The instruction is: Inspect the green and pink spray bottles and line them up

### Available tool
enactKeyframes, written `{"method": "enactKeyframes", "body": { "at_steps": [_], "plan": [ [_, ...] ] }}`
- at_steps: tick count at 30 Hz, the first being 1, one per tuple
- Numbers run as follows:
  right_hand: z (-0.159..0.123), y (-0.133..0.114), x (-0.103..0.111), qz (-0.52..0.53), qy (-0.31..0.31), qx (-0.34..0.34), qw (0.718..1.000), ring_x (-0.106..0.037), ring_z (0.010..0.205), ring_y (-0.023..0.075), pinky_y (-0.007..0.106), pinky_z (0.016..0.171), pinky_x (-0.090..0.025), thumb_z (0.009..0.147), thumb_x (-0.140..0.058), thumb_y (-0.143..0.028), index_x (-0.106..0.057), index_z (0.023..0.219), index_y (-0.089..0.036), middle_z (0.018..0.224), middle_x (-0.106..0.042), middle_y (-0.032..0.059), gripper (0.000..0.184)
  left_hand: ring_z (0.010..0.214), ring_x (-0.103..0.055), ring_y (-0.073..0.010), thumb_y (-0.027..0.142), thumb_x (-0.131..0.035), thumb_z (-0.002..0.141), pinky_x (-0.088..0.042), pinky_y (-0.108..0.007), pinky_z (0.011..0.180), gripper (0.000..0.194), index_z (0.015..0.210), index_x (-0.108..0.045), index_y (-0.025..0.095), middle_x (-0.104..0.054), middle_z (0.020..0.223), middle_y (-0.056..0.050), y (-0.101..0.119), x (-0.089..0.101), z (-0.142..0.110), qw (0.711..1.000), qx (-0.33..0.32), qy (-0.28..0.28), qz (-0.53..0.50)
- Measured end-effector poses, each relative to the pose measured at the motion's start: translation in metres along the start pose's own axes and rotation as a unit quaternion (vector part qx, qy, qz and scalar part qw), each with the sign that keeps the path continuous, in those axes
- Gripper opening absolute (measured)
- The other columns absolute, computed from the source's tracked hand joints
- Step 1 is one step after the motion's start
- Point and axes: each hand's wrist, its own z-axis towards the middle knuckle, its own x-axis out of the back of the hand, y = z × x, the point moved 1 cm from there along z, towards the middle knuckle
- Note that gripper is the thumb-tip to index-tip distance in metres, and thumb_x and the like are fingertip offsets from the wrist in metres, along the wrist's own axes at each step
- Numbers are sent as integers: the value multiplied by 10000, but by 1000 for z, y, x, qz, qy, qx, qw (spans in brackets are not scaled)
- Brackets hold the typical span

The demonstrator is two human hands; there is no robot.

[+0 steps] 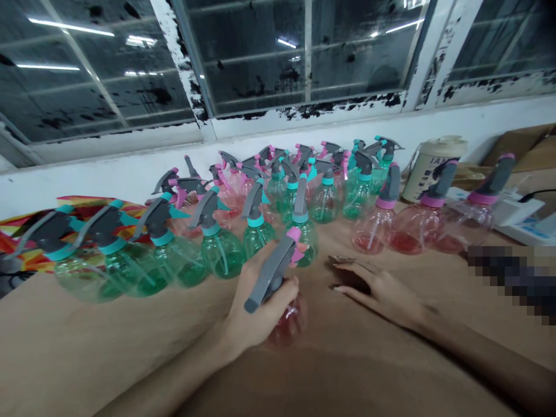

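My left hand (256,301) is wrapped around the neck of a pink spray bottle (290,324) with a grey and pink trigger head, near the middle of the table. Its round body shows below my fingers. My right hand (377,284) rests low over the table to the right, fingers stretched out and apart, holding nothing. Just beyond it stand pink spray bottles (408,231) with pink collars. A row of green spray bottles (223,252) with teal collars runs along the left, and one green spray bottle (306,231) stands directly behind the held one.
More pink and green spray bottles (325,197) crowd the back by the wall. At the right are a cream container (430,168), a white power strip (516,208) and a cardboard box (521,147). Red and yellow patterned material (99,202) lies behind the left row. Windows rise above.
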Motion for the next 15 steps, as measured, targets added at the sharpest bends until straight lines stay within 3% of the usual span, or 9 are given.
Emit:
{"method": "enactKeyframes", "body": {
  "at_steps": [4, 15],
  "plan": [
    [-1, 4, -2, 0, -10, 2, 1000, -471, 1259, 235, 457, 1040, -408, 873, -510, -471, -426, 1340, -275, 1400, -484, 47, 514, 643, -567, -167, 170, -510, 704, -520, -322, 662, 205, 852, -626, 253, -588, 733, 8, 6, 0, 1, 998, -47, 5, -36],
    [-4, 5, -4, -3, -7, 0, 1000, -466, 1263, 226, 444, 1055, -397, 880, -501, -459, -442, 1346, -277, 1382, -506, 29, 503, 705, -590, -152, 156, -503, 744, -512, -287, 699, 195, 880, -617, 237, -627, 822, -4, 2, -2, -1, 997, -44, -9, -56]
  ]
}}
